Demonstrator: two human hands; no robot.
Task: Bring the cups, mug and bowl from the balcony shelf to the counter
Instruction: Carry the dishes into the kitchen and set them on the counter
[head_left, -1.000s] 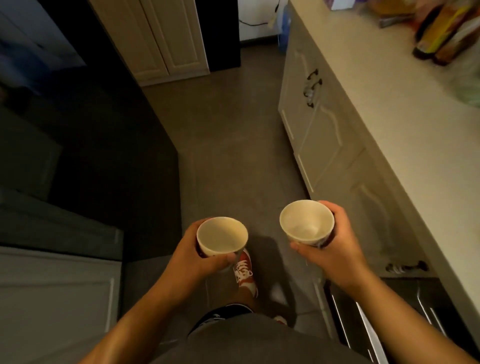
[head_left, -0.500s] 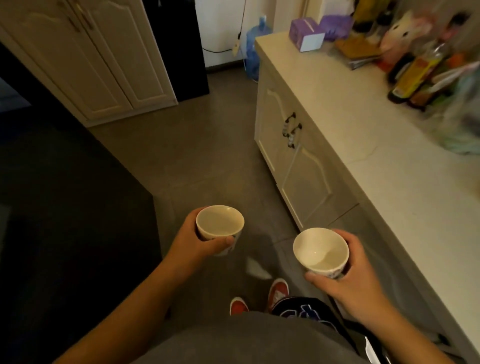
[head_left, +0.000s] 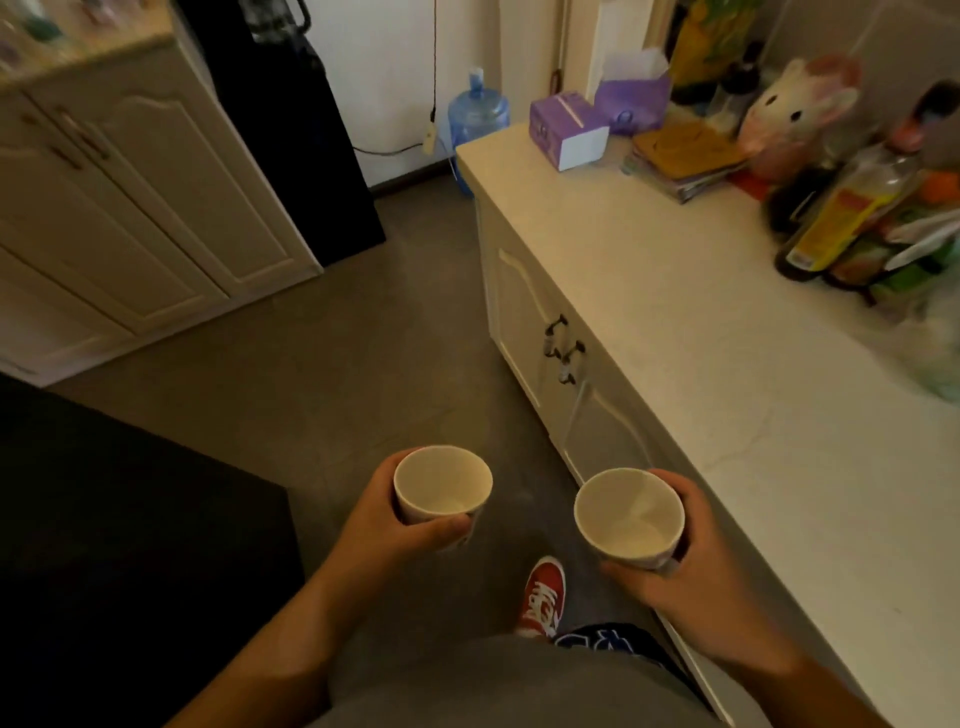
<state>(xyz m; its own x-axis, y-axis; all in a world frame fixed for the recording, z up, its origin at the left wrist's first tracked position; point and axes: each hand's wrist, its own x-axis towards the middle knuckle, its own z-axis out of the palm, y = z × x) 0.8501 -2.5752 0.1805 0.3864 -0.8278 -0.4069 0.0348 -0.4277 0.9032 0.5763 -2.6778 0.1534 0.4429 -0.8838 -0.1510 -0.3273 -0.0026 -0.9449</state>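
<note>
Holding one cup (head_left: 442, 486) in your left grip (head_left: 387, 525) and another cup (head_left: 628, 512) in your right grip (head_left: 691, 566), you've drawn closer alongside the table (head_left: 753, 395) to the right.

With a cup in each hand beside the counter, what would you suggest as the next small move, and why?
Probably swing the right hand rightward and set its cup on the bare counter beside it. Both cups are upright and gripped over the floor, and the left hand with its cup is farther away.
</note>
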